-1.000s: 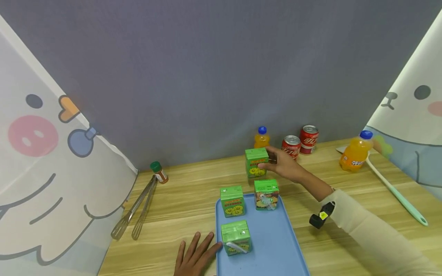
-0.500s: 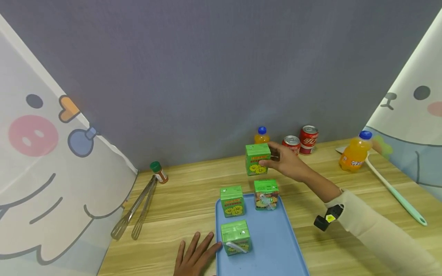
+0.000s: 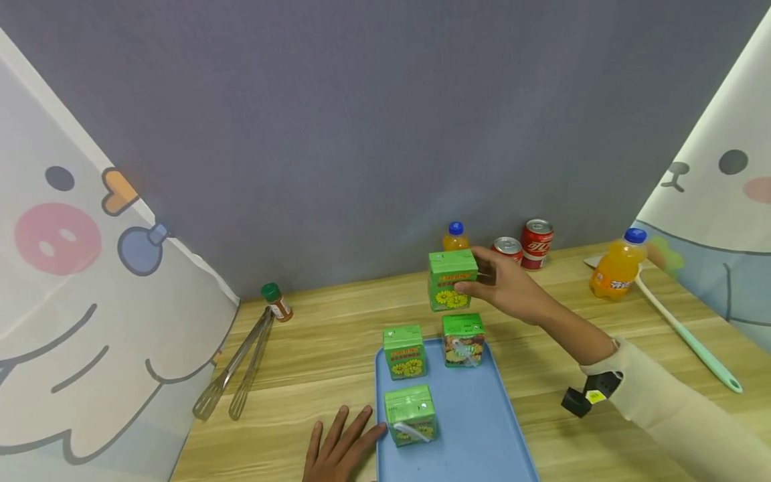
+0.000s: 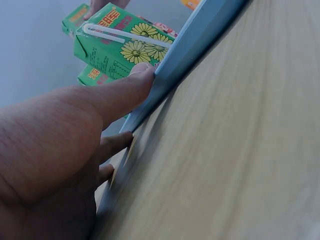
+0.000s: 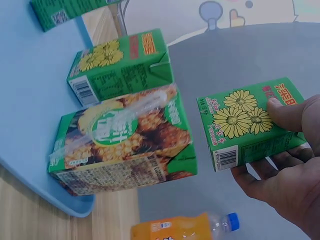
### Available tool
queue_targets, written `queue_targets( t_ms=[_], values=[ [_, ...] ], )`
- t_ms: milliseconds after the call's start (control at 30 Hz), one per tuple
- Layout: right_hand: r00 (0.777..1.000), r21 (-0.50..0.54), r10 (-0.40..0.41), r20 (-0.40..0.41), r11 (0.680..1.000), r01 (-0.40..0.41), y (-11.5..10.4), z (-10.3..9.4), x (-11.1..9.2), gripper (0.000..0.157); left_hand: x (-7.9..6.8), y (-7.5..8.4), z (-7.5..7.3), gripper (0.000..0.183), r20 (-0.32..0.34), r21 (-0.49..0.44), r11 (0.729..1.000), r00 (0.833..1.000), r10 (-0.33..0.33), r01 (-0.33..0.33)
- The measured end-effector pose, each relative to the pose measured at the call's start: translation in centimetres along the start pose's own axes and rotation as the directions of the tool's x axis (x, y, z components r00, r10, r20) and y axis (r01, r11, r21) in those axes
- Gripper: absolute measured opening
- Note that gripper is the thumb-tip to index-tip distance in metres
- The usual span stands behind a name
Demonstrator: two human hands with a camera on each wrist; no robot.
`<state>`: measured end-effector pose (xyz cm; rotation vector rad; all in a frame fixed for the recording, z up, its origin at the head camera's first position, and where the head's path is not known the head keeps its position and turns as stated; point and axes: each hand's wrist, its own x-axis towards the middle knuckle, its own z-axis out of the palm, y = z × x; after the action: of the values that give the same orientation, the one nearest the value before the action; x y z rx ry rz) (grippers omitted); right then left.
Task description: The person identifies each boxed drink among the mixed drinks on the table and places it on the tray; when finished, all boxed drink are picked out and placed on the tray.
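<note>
A green drink carton with yellow flowers (image 3: pixel 448 284) is in the grip of my right hand (image 3: pixel 515 288), thumb on its front and fingers behind. The right wrist view shows that carton (image 5: pixel 240 125) beside a pineapple-print carton (image 5: pixel 125 140) with a straw. Below it lies a blue tray (image 3: pixel 476 428), bearing the pineapple-print carton (image 3: pixel 464 341) at its back right corner, one flower carton (image 3: pixel 405 353) at the back left and another with a straw (image 3: pixel 411 415) nearer me. My left hand (image 3: pixel 338 452) rests with fingers spread by the tray's left edge, thumb (image 4: pixel 135 85) at the rim.
An orange drink bottle (image 3: pixel 456 239) and two red cola cans (image 3: pixel 537 244) stand along the grey back wall. Far right are another orange bottle (image 3: pixel 618 271) and a long-handled spatula (image 3: pixel 693 341). Metal tongs (image 3: pixel 237 365) and a green-capped spice jar (image 3: pixel 277 302) sit left.
My right hand has raised the flower carton off the table behind the tray and brought it slightly closer to me. The left hand and the tray have stayed in place.
</note>
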<state>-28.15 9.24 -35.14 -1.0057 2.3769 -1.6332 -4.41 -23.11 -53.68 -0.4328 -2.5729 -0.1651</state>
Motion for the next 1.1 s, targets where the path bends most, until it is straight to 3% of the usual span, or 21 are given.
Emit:
queue_targets(
  t_ms=[167,633,1100],
  values=[
    [1.000,-0.014,-0.016,-0.009,1.000,0.016,-0.7,-0.1,-1.1,0.050,0.1,0.0,0.0,0.064,-0.010,-0.008,1.000,1.000,-0.011,0.010],
    [1.000,-0.061,-0.010,-0.004,0.998,0.010,-1.9,0.7,-5.0,0.046,0.2,0.0,-0.1,0.065,-0.018,-0.006,1.000,1.000,-0.005,0.005],
    [1.000,0.000,0.013,0.019,1.000,-0.013,-1.6,2.2,-8.8,0.045,0.1,0.1,-0.1,0.065,-0.003,-0.019,1.000,1.000,-0.022,0.022]
  ],
)
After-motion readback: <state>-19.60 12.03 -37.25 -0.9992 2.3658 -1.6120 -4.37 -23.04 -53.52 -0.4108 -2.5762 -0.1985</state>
